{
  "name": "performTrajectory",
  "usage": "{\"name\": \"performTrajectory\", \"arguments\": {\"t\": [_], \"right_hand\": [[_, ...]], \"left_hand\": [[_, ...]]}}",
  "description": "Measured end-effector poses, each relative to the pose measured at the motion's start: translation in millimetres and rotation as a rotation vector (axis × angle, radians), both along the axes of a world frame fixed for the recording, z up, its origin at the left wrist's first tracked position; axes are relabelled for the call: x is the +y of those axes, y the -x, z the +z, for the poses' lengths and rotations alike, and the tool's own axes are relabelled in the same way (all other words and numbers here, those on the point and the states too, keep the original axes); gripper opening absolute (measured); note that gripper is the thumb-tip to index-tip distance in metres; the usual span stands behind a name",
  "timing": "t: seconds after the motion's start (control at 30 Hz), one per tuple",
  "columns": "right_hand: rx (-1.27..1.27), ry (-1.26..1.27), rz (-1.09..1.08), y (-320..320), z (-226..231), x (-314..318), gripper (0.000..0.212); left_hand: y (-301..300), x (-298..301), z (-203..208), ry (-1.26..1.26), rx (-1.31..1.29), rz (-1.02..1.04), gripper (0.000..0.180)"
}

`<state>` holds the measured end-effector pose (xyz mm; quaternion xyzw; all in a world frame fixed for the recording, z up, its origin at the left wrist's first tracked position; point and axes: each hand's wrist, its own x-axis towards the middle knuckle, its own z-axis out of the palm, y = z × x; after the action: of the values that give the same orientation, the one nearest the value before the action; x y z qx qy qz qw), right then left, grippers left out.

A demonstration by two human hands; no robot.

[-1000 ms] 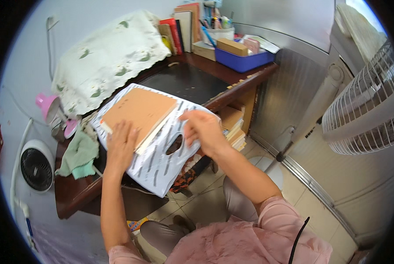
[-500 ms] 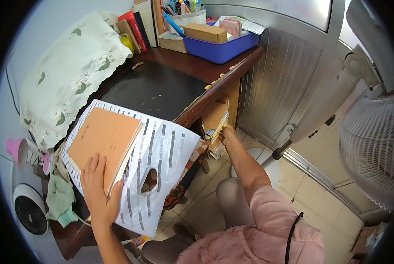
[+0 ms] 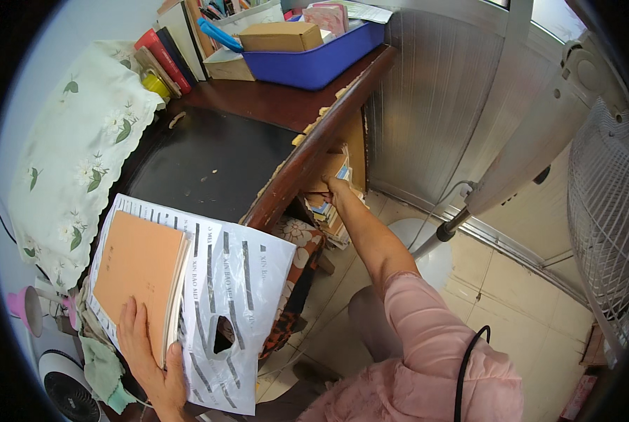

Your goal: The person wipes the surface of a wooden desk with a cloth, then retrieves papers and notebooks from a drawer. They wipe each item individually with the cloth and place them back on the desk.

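clock face laid over the whole view. left hand (image 3: 149, 355): between 7 and 8 o'clock, palm down, fingers spread wide over the low end of a brown-covered notebook (image 3: 142, 264), thumb against its page edges. notebook lies between 8 and 9 on a white plastic bag (image 3: 248, 281) with dark printed stripes; cut-out hole in the bag towards its 6 o'clock.

right hand (image 3: 337, 191): just off centre towards 1, arm stretched out, touching a stack of books (image 3: 334, 228) under the desk (image 3: 258, 109). fingers partly hidden; cannot tell whether they close on a book.

around them: patterned cloth (image 3: 300, 243) just beside the bag at its 2 o'clock. blue tray (image 3: 318, 63) on the desk at 12, cardboard box (image 3: 279, 36) in it. floral cloth (image 3: 82, 148) between 9 and 10. pink lamp (image 3: 25, 309) between 8 and 9. green cloth (image 3: 104, 369) at 8. standing fan (image 3: 606, 204) at 3, well apart from both hands.
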<state>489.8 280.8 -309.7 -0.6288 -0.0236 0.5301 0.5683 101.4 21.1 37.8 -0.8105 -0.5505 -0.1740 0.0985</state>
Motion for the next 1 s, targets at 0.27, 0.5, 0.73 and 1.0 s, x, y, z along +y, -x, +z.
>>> {"name": "performTrajectory", "arguments": {"t": [0.27, 0.5, 0.73, 1.0], "right_hand": [[0.028, -0.374, -0.107, 3, 4, 10, 0.027], [-0.552, -0.525, -0.067, 4, 80, -108, 0.025], [-1.037, -0.648, -0.110, 37, 222, -288, 0.028], [-1.336, -0.889, -0.006, 97, 318, -391, 0.024]], "left_hand": [[1, 0, 0, -0.004, 0.009, -0.023, 0.061], [2, -5, 2, -0.054, 0.010, -0.031, 0.059], [5, -4, -6, -0.143, -0.103, -0.087, 0.057], [18, -3, -15, -0.312, -0.165, -0.150, 0.053]]}}
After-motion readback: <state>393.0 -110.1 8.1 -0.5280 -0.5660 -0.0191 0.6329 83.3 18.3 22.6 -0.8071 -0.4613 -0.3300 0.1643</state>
